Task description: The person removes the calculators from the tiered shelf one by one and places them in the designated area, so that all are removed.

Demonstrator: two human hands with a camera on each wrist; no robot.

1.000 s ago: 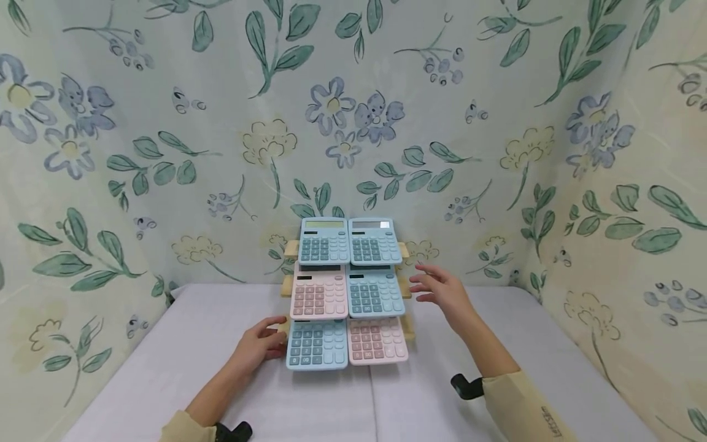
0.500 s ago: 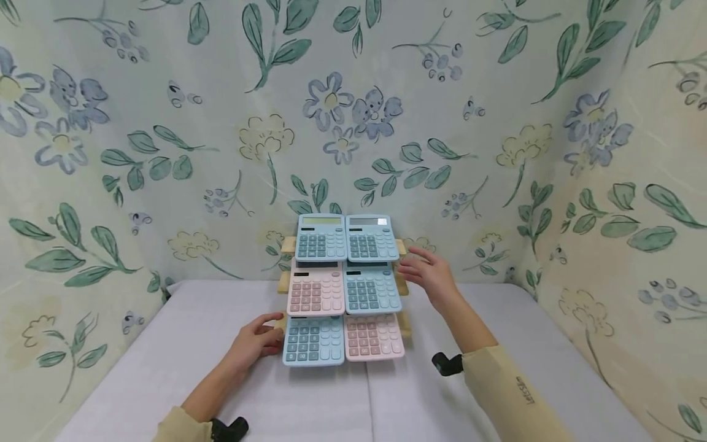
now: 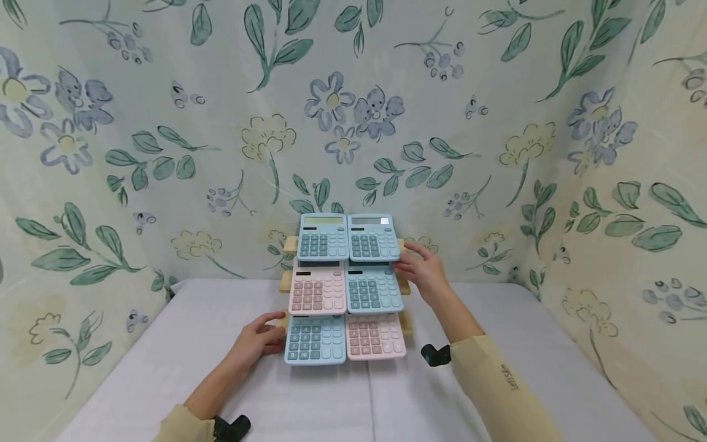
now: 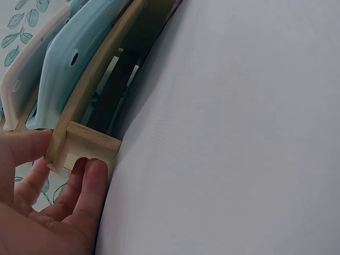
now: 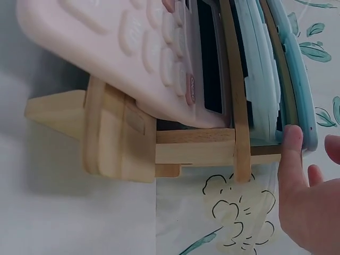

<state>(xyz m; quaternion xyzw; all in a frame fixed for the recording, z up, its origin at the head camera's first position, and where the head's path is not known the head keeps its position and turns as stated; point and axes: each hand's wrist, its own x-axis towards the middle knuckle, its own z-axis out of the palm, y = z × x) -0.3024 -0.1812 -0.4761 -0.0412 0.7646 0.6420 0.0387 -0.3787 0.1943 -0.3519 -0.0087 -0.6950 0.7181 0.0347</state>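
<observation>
- The wooden rack tilts six calculators, presumably for easy reading.
- Left hand pinches its eight o'clock end, probably steadying it.
- Right hand, fingers spread, reaches its two o'clock edge.

Left forearm and right forearm both angle inward, with the right hand noticeably higher than the left hand. Lefty's got a couple fingers curled in; righty's got one finger basically straight.
</observation>
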